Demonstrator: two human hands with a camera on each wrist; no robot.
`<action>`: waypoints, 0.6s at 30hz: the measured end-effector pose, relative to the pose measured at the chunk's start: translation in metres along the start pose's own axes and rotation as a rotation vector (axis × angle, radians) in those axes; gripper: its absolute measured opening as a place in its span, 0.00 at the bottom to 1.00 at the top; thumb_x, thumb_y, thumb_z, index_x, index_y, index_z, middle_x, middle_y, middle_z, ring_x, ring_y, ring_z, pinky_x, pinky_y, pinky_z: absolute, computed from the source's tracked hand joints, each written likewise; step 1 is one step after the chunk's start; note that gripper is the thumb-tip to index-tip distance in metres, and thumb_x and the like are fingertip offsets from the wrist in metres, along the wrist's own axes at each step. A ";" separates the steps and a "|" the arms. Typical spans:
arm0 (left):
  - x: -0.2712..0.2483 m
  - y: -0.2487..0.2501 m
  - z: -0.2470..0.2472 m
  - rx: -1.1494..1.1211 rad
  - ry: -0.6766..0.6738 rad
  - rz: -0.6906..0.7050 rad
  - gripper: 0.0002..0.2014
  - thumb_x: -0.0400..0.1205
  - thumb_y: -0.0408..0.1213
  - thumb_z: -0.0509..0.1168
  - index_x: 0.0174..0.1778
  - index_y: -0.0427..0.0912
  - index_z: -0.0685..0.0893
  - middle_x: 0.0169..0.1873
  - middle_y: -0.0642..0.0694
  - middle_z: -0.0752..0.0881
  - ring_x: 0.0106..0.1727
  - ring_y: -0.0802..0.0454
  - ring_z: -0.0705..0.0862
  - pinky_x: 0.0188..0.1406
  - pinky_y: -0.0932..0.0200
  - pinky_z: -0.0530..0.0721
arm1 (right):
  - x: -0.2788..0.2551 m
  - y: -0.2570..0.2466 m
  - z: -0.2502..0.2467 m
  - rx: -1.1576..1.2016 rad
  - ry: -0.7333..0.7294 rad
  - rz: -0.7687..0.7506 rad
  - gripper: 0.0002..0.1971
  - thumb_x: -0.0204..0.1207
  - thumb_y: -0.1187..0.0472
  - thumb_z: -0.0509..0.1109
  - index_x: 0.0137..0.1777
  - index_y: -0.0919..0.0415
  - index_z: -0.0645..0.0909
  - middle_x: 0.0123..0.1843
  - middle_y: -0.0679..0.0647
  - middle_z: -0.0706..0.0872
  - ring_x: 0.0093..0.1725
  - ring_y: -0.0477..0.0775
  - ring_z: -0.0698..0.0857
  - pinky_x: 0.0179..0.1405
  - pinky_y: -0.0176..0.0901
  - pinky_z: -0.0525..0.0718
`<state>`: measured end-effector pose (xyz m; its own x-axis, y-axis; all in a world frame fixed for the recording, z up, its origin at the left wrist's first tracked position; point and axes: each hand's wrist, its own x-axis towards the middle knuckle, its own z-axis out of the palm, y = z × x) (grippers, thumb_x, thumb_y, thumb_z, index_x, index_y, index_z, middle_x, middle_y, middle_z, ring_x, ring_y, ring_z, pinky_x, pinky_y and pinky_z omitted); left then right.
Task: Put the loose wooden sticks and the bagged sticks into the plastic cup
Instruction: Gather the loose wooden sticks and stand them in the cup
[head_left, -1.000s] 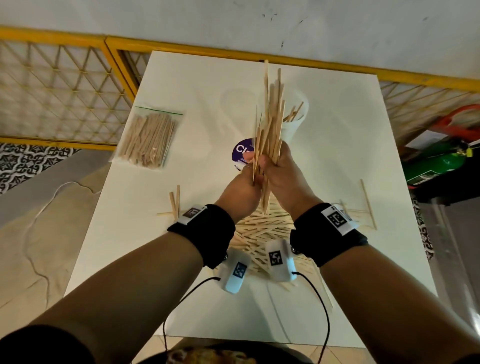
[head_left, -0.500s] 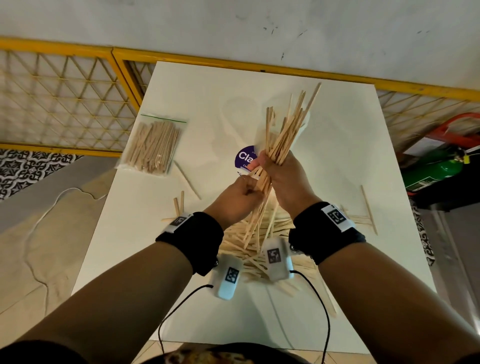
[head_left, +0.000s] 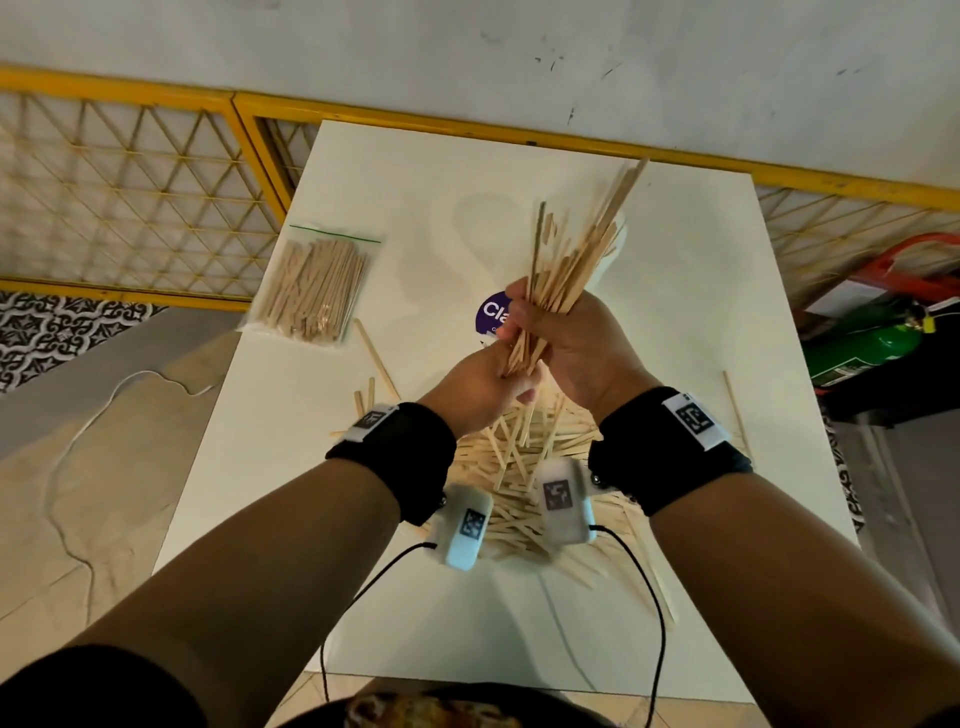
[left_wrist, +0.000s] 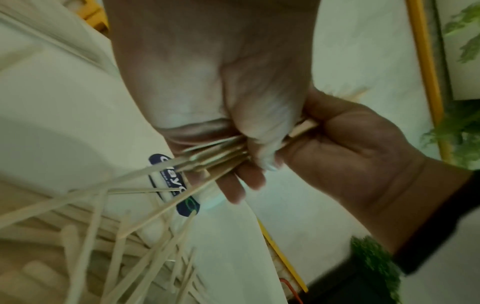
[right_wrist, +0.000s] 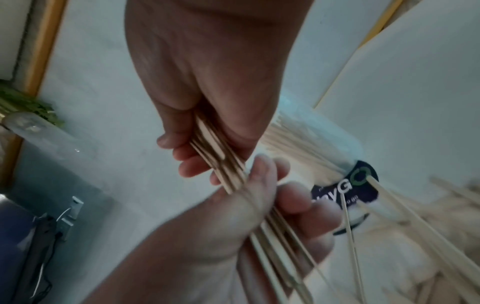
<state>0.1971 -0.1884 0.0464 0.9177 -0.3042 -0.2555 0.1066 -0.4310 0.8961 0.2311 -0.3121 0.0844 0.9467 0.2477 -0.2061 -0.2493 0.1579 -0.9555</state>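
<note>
Both hands clamp one bundle of sticks (head_left: 566, 270) above a white desk (head_left: 691, 322). The right hand (head_left: 576, 343) wraps its grip around the bundle's middle, fingers curled tight; the left hand (head_left: 478, 387), just below and touching it, pinches the lower ends. The upper ends fan out, tilted away to the right, over a plastic cup (head_left: 605, 270) just beyond the right grip; a purple label (head_left: 491, 312) shows beside the fingers. Whether any stick tips are inside the cup cannot be told. Beneath both wrists lies a heap of loose sticks (head_left: 514, 483). A bag of sticks (head_left: 314, 283) lies flat, well to the left of the left grip.
</note>
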 end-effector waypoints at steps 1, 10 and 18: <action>-0.003 -0.005 -0.002 -0.083 -0.027 -0.051 0.15 0.81 0.45 0.66 0.59 0.42 0.80 0.53 0.48 0.86 0.53 0.61 0.84 0.56 0.57 0.80 | 0.001 -0.006 -0.002 -0.008 0.006 -0.031 0.05 0.77 0.71 0.68 0.46 0.60 0.82 0.32 0.57 0.84 0.34 0.55 0.86 0.39 0.49 0.83; 0.007 -0.012 -0.008 -1.167 0.357 -0.507 0.26 0.85 0.58 0.50 0.57 0.39 0.81 0.65 0.39 0.82 0.69 0.43 0.77 0.74 0.49 0.67 | 0.007 -0.051 0.004 0.116 0.024 -0.229 0.06 0.76 0.73 0.67 0.48 0.63 0.78 0.33 0.55 0.89 0.38 0.59 0.89 0.51 0.59 0.86; 0.016 -0.001 0.001 -1.139 0.276 -0.525 0.18 0.87 0.44 0.50 0.41 0.42 0.82 0.33 0.47 0.86 0.30 0.51 0.87 0.33 0.62 0.87 | 0.003 0.005 0.023 -0.127 0.032 -0.001 0.06 0.77 0.71 0.68 0.45 0.61 0.80 0.34 0.57 0.83 0.39 0.57 0.85 0.46 0.50 0.87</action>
<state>0.2113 -0.1940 0.0410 0.7004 -0.0752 -0.7098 0.6175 0.5626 0.5497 0.2281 -0.2889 0.0841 0.9533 0.2169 -0.2100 -0.2227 0.0354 -0.9742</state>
